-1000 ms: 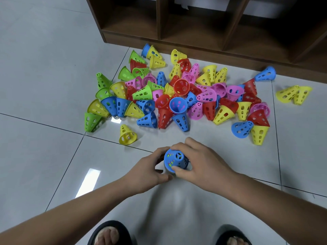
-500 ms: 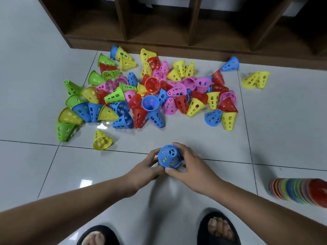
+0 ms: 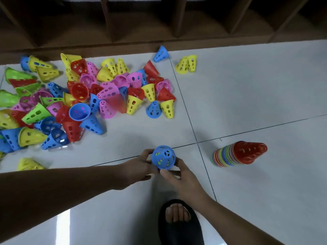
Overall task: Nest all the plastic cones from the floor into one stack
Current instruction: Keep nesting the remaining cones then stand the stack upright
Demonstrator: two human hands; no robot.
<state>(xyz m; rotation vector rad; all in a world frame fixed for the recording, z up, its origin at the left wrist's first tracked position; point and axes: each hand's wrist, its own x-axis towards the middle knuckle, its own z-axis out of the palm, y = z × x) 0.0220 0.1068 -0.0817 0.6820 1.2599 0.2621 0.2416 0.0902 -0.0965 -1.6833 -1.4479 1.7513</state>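
"Two hands on one blue cone (image 3: 163, 157)?"

"Yes. The left hand (image 3: 139, 167) grasps it from the left with curled fingers. The right hand (image 3: 178, 175) pinches its lower rim, thumb against the plastic. The cone's tip points toward the camera, close to a joint in the white tiled floor (image 3: 247, 96). Whether it touches the tiles I cannot tell."

"Just a single cone?"

"Green and yellow show through its holes — others seem nested inside, but I cannot tell how many."

"And the rest?"

"A pile of loose cones (image 3: 85, 96) lies up and to the left: red, pink, yellow, green and blue, tumbled against each other. One yellow cone (image 3: 29, 164) lies apart at the left edge, near the left forearm. A lone blue cone (image 3: 161, 53) sits at the foot of the wooden shelf unit (image 3: 141, 20). Near it, to the right, a pair of yellow cones (image 3: 186, 64) touch each other."

"Anything already stacked?"

"Right of the hands, well apart from the pile, is a nested stack (image 3: 238, 153) with a red cone on top — many coloured rims show below it. I cannot tell whether it stands or lies tipped."

"Below the hands?"

"A foot in a black slipper (image 3: 180, 225), toes showing."
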